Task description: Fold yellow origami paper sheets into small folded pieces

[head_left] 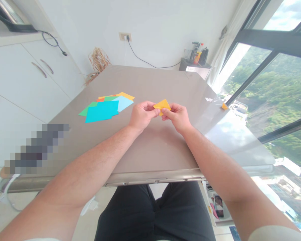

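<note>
A small piece of folded yellow paper (162, 104), with a pointed top, is held just above the middle of the table. My left hand (143, 115) pinches its left side between thumb and fingers. On the other side my right hand (177, 117) grips the right corner, its thumb lying on the front of the paper. The two thumbs nearly meet at the lower part, and the fingers behind the paper are partly hidden.
Loose coloured paper sheets (102, 110) in blue, green, orange and yellow overlap on the grey table (150, 150), left of my hands. A small yellow-orange piece (224, 106) sits at the right edge by the window. Bottles (198, 57) stand on a cabinet behind. A pixelated patch covers the left edge.
</note>
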Motion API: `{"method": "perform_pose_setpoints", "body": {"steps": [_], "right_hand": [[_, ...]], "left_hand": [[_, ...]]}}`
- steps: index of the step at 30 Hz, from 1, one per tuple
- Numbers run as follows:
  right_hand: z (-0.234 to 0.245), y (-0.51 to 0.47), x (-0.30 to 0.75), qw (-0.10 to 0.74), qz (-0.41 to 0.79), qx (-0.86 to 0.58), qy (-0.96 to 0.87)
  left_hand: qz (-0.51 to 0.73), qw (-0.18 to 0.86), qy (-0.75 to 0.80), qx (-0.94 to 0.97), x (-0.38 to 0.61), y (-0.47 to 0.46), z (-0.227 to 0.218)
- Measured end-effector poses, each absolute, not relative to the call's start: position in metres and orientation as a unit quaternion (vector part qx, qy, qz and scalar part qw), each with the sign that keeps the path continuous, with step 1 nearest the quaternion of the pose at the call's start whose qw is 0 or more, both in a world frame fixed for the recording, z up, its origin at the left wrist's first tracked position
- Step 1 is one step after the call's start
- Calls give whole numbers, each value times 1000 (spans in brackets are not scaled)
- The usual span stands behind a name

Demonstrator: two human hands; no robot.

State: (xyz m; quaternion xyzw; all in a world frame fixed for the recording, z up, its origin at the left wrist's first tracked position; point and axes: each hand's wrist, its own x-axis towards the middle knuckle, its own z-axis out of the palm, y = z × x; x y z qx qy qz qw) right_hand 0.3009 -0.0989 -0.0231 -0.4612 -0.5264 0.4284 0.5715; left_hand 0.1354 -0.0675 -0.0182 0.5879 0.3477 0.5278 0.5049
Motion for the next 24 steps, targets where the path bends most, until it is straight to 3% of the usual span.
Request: {"method": "perform_pose_setpoints", "body": {"steps": [6, 24], "right_hand": [[-20, -100, 301, 545, 465, -503, -483], [-24, -99, 299, 530, 538, -440, -486]], "left_hand": [[542, 530, 376, 533, 133, -64, -16], [541, 499, 367, 569, 135, -65, -21]]}}
